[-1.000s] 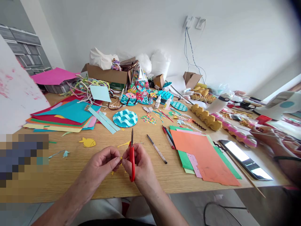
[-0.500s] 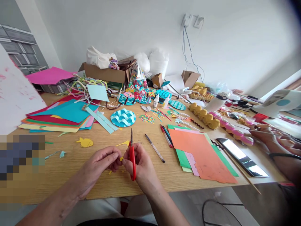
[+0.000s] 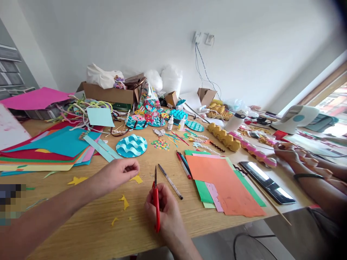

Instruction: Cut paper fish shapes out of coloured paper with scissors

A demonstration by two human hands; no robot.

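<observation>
so the table (image 3: pixel 94 231) is packed. back left there's a cardboard box (image 3: pixel 108 94) with a white bag on it, and in front of that a big paper stack (image 3: pixel 62 139) takes up the left side. orange sheet (image 3: pixel 225 184) lies to the right over green and pink ones, with a black tablet (image 3: pixel 267 182) beside it. someone else's hands (image 3: pixel 288 153) are at the far right, near the egg carton (image 3: pixel 223 137).

right hand (image 3: pixel 166 207) is wrapped around the red scissors (image 3: pixel 156 206), tips pointing away, low over the front of the table. left hand (image 3: pixel 119 174) is apart from it, fingers loosely curled, can't tell if anything tiny is in there. past it sits a blue wavy disc (image 3: pixel 131 146). pen (image 3: pixel 170 181) lies just right of the blades, kinda crowding them. yellow fish (image 3: pixel 77 180) is partly blocked by the left forearm. yellow scraps (image 3: pixel 124 203) lie between the hands, and smallest of all, a patch of colored dots (image 3: pixel 160 144) further back.
</observation>
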